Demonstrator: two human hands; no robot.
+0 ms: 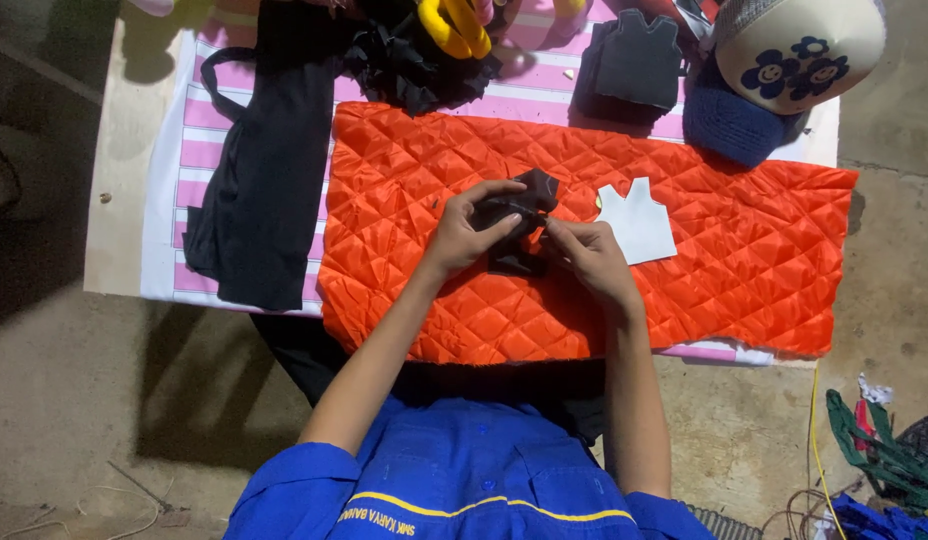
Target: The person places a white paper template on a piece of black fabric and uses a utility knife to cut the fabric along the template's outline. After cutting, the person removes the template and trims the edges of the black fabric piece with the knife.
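Where the low board point(114, 200) ends at far left, bare concrete floor point(64, 400) takes over, with open room along that side. A pink-and-white striped sheet point(199, 150) covers most of the board, leaving a bare strip at the left edge. On the stripes lies a long black garment piece point(264, 170), its lower end reaching the sheet's near edge. Just right of it, and overlapping the stripes, an orange quilted fabric point(724, 270) spreads wide; its near edge hangs over the board toward the person in the blue shirt point(454, 480).

Left hand point(469, 228): fingers curled, pinching the small black fabric piece point(519, 215) from the left side and top. Right hand point(584, 255): fingers closed on the same piece from the right, thumb and forefinger at its middle. The piece is held just above the orange quilt, near its centre, partly folded; exact shape hard to tell.

Just beside the right hand, a white vest-shaped paper pattern point(639, 220) lies flat on the quilt, apart from the fingers. Open orange surface runs from there to the quilt's right edge.

Along the far edge: a heap of black scraps point(404, 65), yellow scissor handles point(454, 25), a stack of dark vest-shaped cut pieces point(634, 65), a blue knitted item point(729, 125), and a cream cap with blue flowers point(799, 45). At the lower right, green straps point(874, 450) lie on the floor.
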